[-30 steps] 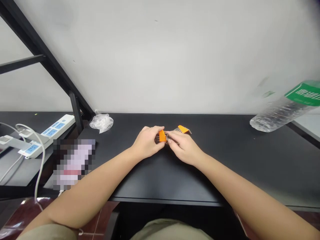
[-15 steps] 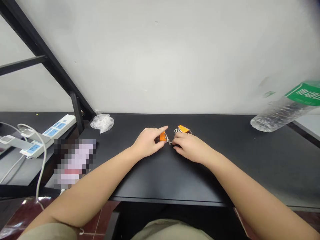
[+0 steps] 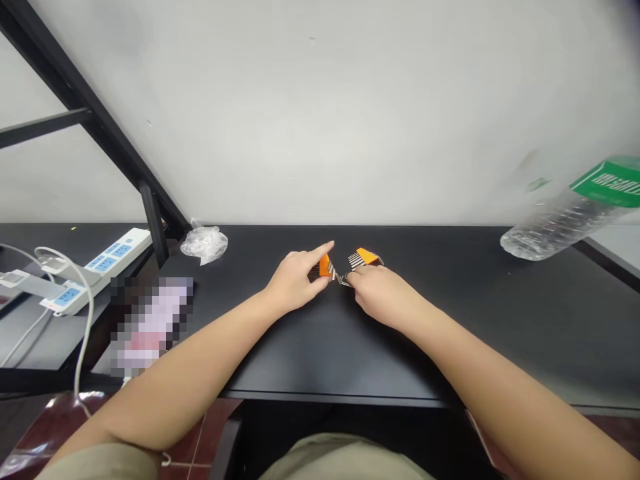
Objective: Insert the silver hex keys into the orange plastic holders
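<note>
Near the middle of the black desk (image 3: 310, 347), my left hand (image 3: 299, 280) holds an orange piece with metal strips (image 3: 325, 266) between its thumb and fingers, the index finger stretched along its far side. My right hand (image 3: 376, 290) is closed, its fingertips pinching at small metal pieces (image 3: 344, 279) between the two hands. Just beyond the right fingers lies a second orange piece with a row of metal strips (image 3: 367, 257). The right hand partly covers this piece.
A crumpled clear plastic bag (image 3: 205, 245) lies at the back left. Further left are a white power strip (image 3: 107, 267) with cables and a blurred-out flat object (image 3: 153, 327). A plastic bottle with a green label (image 3: 565, 220) is at the right. A wall stands behind the desk.
My right fingertips have shifted and closed at the metal pieces. The left index finger is raised slightly, and the orange piece in that hand is a little more exposed.
</note>
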`<state>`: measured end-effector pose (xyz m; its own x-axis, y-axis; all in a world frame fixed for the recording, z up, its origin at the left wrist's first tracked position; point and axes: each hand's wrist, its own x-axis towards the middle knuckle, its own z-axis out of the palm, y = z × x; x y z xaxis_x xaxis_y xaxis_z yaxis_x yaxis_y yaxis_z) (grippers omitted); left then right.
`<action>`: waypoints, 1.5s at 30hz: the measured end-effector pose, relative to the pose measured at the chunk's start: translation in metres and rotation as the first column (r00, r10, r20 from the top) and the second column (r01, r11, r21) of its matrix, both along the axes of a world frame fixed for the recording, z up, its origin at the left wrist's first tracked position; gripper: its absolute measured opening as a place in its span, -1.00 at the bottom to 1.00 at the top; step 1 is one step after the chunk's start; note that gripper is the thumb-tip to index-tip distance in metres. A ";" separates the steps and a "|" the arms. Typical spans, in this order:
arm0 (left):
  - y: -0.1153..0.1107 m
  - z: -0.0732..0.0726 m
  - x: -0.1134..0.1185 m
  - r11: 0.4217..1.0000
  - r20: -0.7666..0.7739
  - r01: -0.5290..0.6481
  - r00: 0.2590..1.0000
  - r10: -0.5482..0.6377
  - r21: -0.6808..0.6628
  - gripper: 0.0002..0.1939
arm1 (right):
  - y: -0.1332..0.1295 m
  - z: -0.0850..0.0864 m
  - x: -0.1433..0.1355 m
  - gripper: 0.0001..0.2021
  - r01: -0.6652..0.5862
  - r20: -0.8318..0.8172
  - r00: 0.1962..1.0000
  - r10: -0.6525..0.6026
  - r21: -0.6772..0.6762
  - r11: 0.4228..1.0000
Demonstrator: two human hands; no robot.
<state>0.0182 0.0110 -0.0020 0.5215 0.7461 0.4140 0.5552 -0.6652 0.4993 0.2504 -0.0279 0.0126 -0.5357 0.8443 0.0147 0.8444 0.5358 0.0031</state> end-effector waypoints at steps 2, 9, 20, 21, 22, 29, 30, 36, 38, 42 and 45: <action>0.000 0.001 0.000 0.999 0.027 -0.031 0.999 0.032 -0.036 -0.27 | 0.000 0.000 -0.001 -0.82 0.010 0.018 1.000 -0.010 0.014 1.000; 0.002 -0.002 0.001 0.998 0.078 -0.029 0.996 0.033 -0.052 -0.41 | 0.001 0.002 0.001 -0.86 0.021 -0.012 1.000 -0.020 0.023 1.000; 0.002 -0.003 0.000 0.999 0.093 0.008 0.996 -0.004 -0.045 -0.44 | 0.008 0.012 0.013 -0.95 0.007 -0.711 0.691 -0.127 -0.170 0.985; 0.001 -0.003 0.001 0.999 0.091 0.021 0.996 -0.018 -0.035 -0.45 | 0.008 0.012 0.012 -0.96 -0.018 -0.782 0.598 -0.174 -0.231 0.973; 0.000 -0.002 0.001 0.999 0.087 0.035 0.996 -0.033 -0.023 -0.45 | 0.007 0.012 0.011 -0.94 -0.051 -0.839 0.497 -0.223 -0.285 0.957; -0.004 -0.001 0.004 0.996 0.013 0.063 0.998 -0.063 0.056 -0.47 | 0.010 0.008 0.002 -0.83 -0.119 -0.928 0.157 -0.339 -0.359 0.926; -0.004 -0.001 0.004 0.997 0.011 0.058 0.998 -0.058 0.058 -0.47 | 0.010 0.007 0.001 -0.82 -0.114 -0.927 0.171 -0.334 -0.355 0.928; -0.006 -0.001 0.004 0.998 0.028 0.046 0.998 -0.047 0.042 -0.48 | 0.011 0.000 -0.004 -0.80 -0.108 -0.929 0.196 -0.314 -0.339 0.935; -0.006 0.000 0.005 0.999 0.023 0.042 0.999 -0.042 0.032 -0.48 | 0.011 -0.001 -0.005 -0.80 -0.110 -0.933 0.151 -0.327 -0.345 0.932; -0.008 0.001 0.005 0.999 0.027 0.030 0.999 -0.031 0.029 -0.48 | 0.009 -0.001 -0.007 -0.80 -0.110 -0.933 0.112 -0.343 -0.354 0.929; -0.007 0.000 0.005 0.999 0.040 0.017 0.999 -0.018 0.028 -0.48 | 0.007 0.000 -0.008 -0.79 -0.111 -0.927 0.092 -0.364 -0.373 0.921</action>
<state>0.0233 0.0037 -0.0017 0.5172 0.7249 0.4551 0.5233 -0.6885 0.5021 0.2424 -0.0213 0.0123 -0.1280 0.9748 0.1827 0.0216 0.1869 -0.9821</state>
